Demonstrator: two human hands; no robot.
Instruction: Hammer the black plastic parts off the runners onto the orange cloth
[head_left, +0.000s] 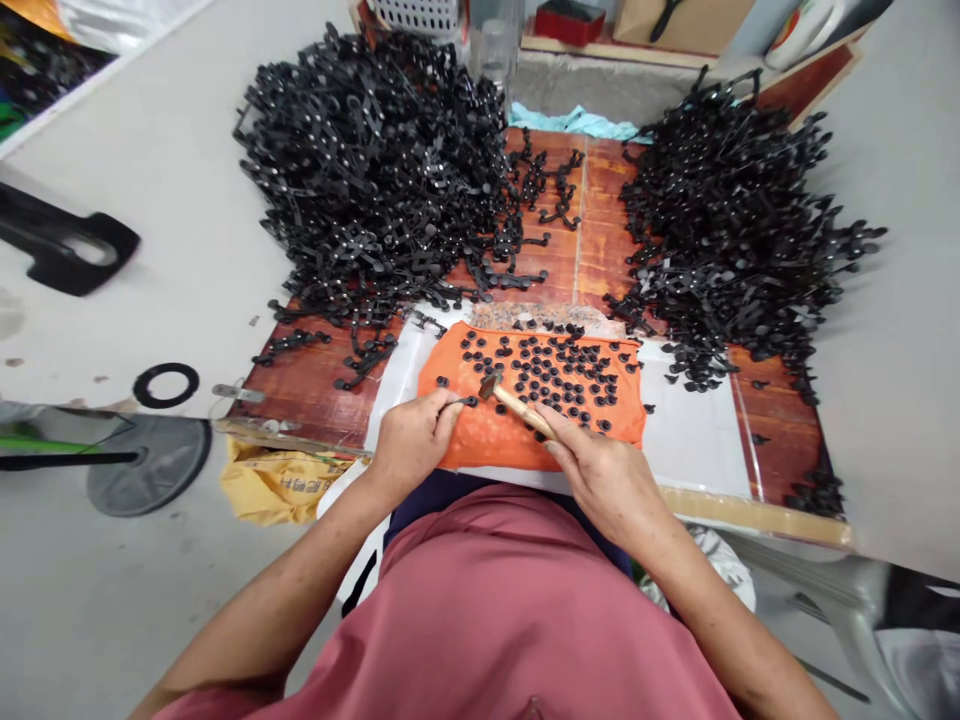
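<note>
Left hand (411, 437) pinching, right hand (602, 472) clenched, forearms converging.

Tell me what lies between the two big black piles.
Head view: a strip of reddish wooden board between left pile and right pile, bare except a few stray black pieces near the left one.

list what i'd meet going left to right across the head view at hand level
black ring on the floor → yellow bag → left hand → small black part it pinches → hammer → right hand gripping it → white sheet

Bright, even daylight, soft shadows; sharp centre, strong wide-angle bending toward the edges.
</note>
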